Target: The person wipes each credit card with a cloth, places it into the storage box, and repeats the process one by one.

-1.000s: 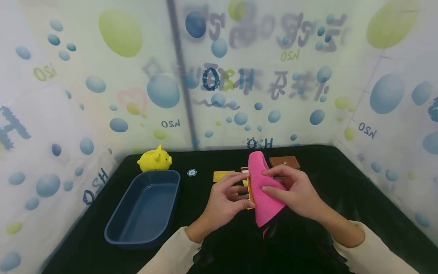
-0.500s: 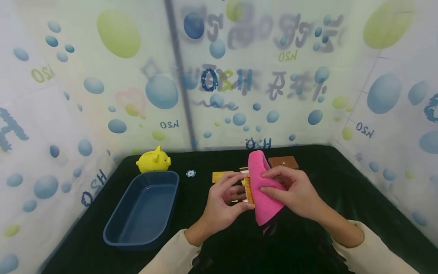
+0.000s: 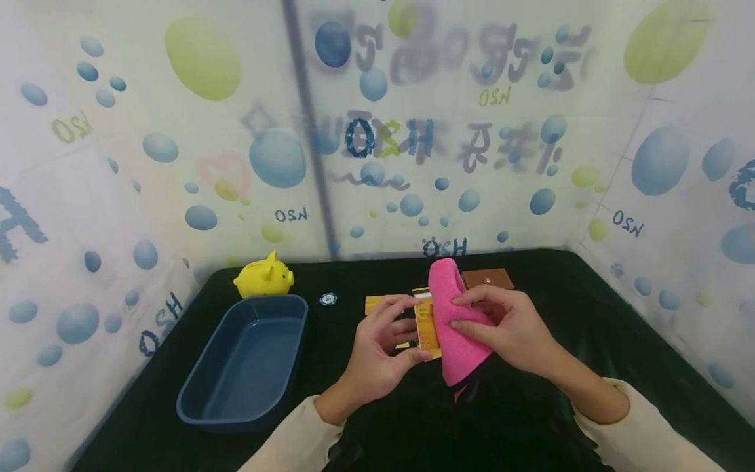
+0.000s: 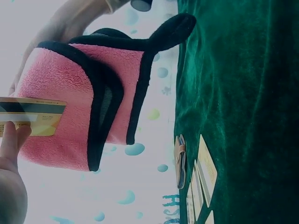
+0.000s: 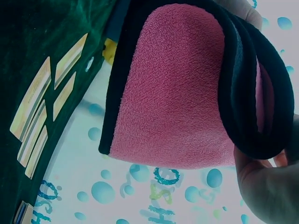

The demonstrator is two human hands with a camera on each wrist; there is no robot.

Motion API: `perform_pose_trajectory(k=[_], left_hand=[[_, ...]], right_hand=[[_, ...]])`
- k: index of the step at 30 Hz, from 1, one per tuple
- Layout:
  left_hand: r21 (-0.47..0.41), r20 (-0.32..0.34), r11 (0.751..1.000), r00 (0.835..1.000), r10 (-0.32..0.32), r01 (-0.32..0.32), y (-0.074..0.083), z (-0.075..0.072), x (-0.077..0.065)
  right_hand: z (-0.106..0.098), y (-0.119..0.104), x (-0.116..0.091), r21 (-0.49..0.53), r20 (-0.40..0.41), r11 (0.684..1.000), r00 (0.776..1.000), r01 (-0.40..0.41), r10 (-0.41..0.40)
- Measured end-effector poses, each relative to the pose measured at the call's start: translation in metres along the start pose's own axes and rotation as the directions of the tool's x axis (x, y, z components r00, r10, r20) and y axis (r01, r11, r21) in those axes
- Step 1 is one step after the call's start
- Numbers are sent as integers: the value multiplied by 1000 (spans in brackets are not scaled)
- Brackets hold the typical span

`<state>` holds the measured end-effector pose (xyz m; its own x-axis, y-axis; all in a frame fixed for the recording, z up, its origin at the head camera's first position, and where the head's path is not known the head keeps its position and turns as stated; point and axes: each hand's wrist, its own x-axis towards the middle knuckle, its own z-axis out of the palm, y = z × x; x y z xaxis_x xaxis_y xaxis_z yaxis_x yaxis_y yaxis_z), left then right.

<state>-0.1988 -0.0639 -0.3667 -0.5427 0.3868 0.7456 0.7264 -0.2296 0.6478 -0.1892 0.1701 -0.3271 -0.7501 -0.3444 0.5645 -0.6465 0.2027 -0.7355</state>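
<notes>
My left hand (image 3: 377, 354) pinches a gold bank card (image 3: 427, 328) by its edges, thumb below and fingers above. In the left wrist view the card (image 4: 50, 122) shows a dark stripe and overlaps a folded pink cloth (image 4: 56, 79) with black trim and a black loop. My right hand (image 3: 522, 334) holds this pink cloth (image 3: 463, 354) from the right, with thumb and fingers pinching its folds. Both hands are raised over the dark green table cover. The right wrist view shows the folded cloth (image 5: 177, 93) large, hiding the held card.
Several more gold cards (image 5: 30, 100) lie on the table behind the hands. A brown wallet (image 3: 492, 278) sits at the back right. Toward the left are a poker chip (image 3: 328, 299), a yellow piggy bank (image 3: 263, 278) and a blue basin (image 3: 248, 373).
The card has come into fuller view at the cloth's left edge, its face turned more toward the head camera. The left hand has shifted slightly left; the right hand has hardly moved.
</notes>
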Motion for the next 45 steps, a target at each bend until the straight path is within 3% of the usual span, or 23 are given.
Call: perform_pose_trajectory(k=[13, 25, 45], left_hand=[[-18, -5, 1000, 1000, 25, -25, 6, -5, 0], [-35, -55, 996, 995, 82, -84, 11, -13, 3], [26, -187, 998, 981, -46, 52, 8, -16, 0]], right_hand=[[-5, 3, -3, -49, -4, 997, 999, -54, 54], [-15, 9, -2, -89, -18, 992, 996, -84, 83], [-18, 5, 0, -88, -60, 992, 995, -89, 84]])
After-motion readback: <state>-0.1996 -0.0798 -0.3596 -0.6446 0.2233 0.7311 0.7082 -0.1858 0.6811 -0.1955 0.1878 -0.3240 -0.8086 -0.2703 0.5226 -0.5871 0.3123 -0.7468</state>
